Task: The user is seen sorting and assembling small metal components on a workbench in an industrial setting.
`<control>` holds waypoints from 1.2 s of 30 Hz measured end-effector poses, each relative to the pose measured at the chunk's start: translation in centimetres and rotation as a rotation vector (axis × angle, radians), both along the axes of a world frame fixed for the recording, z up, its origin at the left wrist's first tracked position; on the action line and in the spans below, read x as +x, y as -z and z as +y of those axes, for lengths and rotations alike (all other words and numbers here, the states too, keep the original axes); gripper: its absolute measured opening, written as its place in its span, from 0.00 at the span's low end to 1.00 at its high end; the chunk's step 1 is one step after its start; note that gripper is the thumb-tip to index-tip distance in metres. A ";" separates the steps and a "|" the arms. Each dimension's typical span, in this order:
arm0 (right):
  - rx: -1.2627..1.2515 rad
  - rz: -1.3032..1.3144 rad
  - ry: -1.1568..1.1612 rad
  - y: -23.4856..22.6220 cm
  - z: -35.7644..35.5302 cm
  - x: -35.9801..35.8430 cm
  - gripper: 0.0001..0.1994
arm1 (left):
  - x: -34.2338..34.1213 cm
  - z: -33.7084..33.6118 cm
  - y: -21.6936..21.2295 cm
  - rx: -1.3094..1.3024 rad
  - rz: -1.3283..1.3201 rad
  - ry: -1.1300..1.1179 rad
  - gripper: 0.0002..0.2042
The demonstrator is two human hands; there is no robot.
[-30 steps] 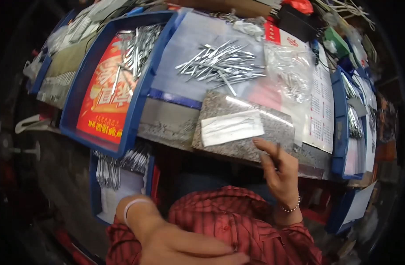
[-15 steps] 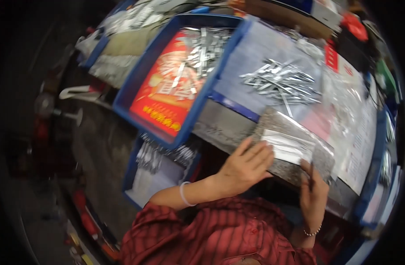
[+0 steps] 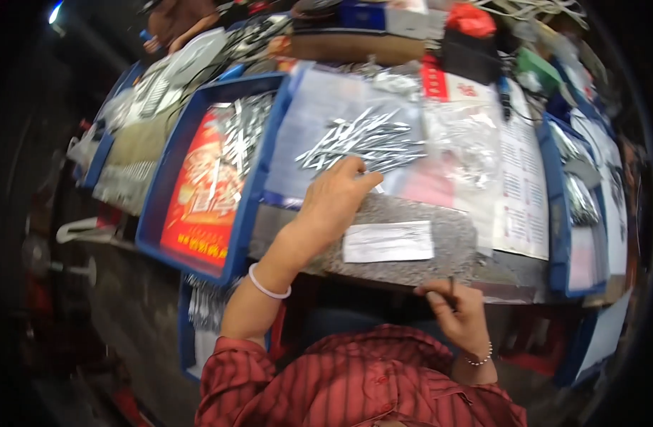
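Silver metal pins lie in a loose heap on a pale sheet, and my left hand reaches up to the near edge of that heap, fingers bent and fingertips touching the nearest pins; I cannot tell whether any pin is pinched between them. A white bangle sits on that wrist. My right hand stays low, at the near edge of the table, closed around a thin dark stick that pokes up between the fingers; a bead bracelet circles its wrist.

Between the two hands I see a white slip of paper lying flat on a grey speckled slab. Left of the heap stands a blue tray lined with a red printed sheet, with more pins scattered at its far end. Right of the heap lie clear plastic bags, then a printed paper sheet, then another blue tray holding shiny parts. My red striped shirt fills the bottom of the view.
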State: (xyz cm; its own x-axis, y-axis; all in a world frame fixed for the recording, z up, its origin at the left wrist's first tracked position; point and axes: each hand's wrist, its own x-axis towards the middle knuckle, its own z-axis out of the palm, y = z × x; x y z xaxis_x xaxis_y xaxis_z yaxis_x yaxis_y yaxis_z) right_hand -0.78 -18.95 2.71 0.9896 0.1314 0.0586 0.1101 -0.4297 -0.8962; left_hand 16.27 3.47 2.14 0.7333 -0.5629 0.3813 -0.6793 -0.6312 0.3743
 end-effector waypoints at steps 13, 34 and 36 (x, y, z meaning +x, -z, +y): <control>0.096 -0.011 -0.116 1.8 -2.4 -2.5 0.07 | 3.8 -2.2 -0.2 -0.162 -0.002 0.121 0.05; 0.554 0.088 0.177 3.2 -1.7 -2.0 0.07 | -15.7 -3.3 2.7 -1.281 1.414 0.488 0.25; 0.512 0.174 0.212 1.2 -1.7 -1.6 0.07 | -15.9 -3.1 2.7 -1.329 1.306 0.482 0.22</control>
State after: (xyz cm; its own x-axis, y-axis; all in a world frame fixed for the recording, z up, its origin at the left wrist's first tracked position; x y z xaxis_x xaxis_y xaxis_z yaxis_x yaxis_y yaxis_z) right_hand -2.43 -20.68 1.55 0.9920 -0.0725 -0.1038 -0.0990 0.0668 -0.9928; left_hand 0.40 0.34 -0.56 0.7712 -0.6291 0.0975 0.3745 0.5722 0.7296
